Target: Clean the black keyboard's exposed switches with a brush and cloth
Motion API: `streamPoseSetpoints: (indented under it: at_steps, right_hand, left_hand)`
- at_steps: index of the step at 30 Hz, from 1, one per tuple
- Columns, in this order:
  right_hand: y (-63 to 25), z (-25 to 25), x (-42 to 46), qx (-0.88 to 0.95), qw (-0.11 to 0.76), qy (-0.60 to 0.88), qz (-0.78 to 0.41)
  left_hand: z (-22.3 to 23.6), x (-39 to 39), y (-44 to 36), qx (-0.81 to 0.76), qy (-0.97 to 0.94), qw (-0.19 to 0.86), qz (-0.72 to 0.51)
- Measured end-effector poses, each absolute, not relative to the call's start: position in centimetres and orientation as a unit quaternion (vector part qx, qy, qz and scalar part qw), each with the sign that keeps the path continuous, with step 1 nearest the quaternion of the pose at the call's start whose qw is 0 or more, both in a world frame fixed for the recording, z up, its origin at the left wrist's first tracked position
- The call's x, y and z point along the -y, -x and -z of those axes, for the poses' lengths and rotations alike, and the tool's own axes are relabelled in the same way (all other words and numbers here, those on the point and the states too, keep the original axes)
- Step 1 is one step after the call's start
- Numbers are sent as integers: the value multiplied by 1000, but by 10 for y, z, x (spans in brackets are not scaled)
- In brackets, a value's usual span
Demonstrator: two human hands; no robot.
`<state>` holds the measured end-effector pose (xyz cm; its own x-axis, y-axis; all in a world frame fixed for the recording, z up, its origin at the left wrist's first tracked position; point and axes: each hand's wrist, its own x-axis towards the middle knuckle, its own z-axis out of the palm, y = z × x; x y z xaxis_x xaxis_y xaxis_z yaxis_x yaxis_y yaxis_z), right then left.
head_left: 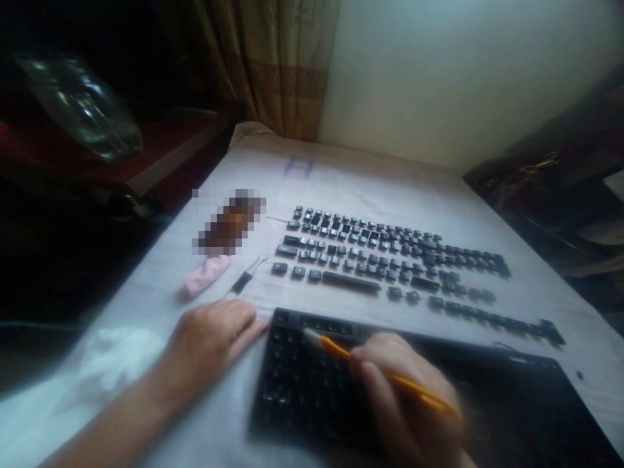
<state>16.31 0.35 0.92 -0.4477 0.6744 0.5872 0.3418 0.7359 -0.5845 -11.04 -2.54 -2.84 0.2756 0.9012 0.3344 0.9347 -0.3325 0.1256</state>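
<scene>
My right hand (409, 390) grips an orange-handled brush (336, 348) with pale bristles. The bristle end is over the upper left part of a black keyboard (511, 390) whose keycaps are off at that end. Resting on the cloth, my left hand (219, 335) lies with fingers stretched out, their tips at the keyboard's top left corner. Just beyond it is a metal wire tool with a black grip (241, 282), probably a keycap puller. Loose black keycaps (361, 250) are laid out in rows behind the keyboard, a long space bar (351, 281) among them.
A pink cloth (207, 276) and a blurred-out brown item (229, 224) lie at the left. White crumpled fabric (117, 357) is near my left forearm. A dark red table (170, 153) bears a glass object (88, 107). A curtain (287, 65) hangs behind.
</scene>
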Motion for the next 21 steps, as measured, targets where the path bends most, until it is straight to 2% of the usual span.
streamPoseSetpoints:
  at_steps: [7,16,21]
  right_hand:
    - [-156,-3,-4,834,422,299,-193]
    - [-159,-2,-3,800,474,286,-231]
    - [-156,-6,-4,829,434,287,-203]
  left_hand:
    - [29,26,111,577,798,50,168]
    - [28,25,111,579,797,53,161]
    - [28,26,111,583,794,34,168]
